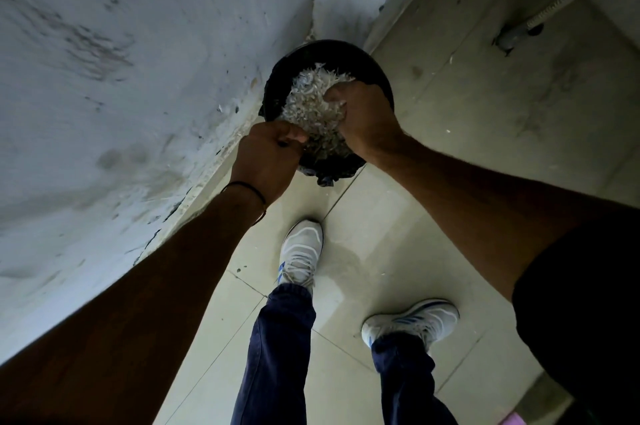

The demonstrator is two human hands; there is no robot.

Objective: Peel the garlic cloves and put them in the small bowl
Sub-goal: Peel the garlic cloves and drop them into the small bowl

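A black bin (pixel 334 45) lined with a dark bag stands on the floor in the corner, heaped with pale garlic peels (pixel 311 95). My left hand (pixel 270 154) is curled in a fist at the bin's near-left rim and seems to pinch the bag's edge there. My right hand (pixel 363 119) is over the pile with its back to me. Its fingers curl down into the peels and the fingertips are hidden. No garlic cloves and no small bowl are in view.
A stained grey wall (pixel 121 78) runs close on the left. The floor is pale tiles (pixel 450 112) with a few peel scraps. My two white shoes (pixel 301 251) (pixel 412 320) stand just before the bin. A hose and pipe (pixel 519 33) lie at the upper right.
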